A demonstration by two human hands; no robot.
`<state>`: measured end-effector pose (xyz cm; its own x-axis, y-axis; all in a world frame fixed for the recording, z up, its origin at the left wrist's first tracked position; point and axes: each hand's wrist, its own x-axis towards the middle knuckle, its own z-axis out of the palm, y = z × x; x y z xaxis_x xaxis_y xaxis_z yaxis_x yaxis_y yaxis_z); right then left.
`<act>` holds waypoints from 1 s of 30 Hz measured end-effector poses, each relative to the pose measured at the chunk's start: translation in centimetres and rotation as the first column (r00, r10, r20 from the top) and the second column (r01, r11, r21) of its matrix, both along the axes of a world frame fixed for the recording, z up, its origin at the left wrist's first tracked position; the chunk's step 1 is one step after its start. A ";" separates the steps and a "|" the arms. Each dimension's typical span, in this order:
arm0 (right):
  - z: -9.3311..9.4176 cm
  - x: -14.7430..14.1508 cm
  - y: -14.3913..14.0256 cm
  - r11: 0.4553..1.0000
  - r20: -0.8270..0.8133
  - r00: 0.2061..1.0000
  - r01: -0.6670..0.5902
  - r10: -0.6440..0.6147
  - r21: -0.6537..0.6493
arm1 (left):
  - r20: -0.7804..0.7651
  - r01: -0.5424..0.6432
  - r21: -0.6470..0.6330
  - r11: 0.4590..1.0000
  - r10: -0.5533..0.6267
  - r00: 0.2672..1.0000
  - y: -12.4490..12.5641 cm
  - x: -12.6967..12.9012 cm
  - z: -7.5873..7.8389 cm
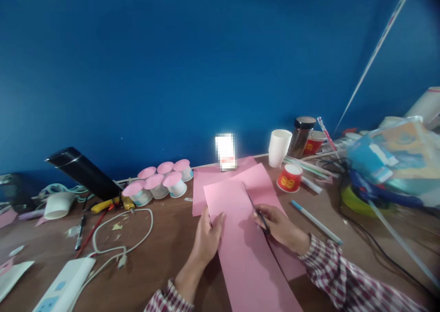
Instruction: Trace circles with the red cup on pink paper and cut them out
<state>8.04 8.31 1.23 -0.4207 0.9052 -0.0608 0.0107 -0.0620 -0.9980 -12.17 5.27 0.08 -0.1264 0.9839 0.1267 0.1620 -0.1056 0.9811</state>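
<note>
Pinched between thumb and fingers, the left hand holds the near left edge of a long pink paper, thumb on top. At about three o'clock from it, the right hand is closed around a pair of scissors. Only the thin dark blades show, pointing up toward eleven o'clock and lying on the paper. I cannot tell how wide the blades are open.

The pink paper lies in the middle of the brown table, on top of another pink sheet. At ten o'clock from the hands stands a bunch of small cups with pink tops. At one o'clock are a red cup and a white cup. A blue pen lies at three o'clock.

It looks like the cutting step, with the cut partway into the sheet. I think the next snip needs the left hand to keep the paper flat and tight while the blades follow a straight line.
</note>
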 end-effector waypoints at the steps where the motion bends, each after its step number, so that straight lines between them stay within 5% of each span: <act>1: -0.1 0.0 0.0 1.000 -0.005 1.000 -0.001 0.001 -0.003 | 0.006 -0.001 -0.002 1.000 0.001 1.000 0.0 0.0 0.0; 30: -0.6 0.5 0.3 0.995 0.021 1.000 -0.024 0.022 0.096 | 0.015 0.010 -0.002 1.000 -0.010 1.000 -0.3 0.2 -0.4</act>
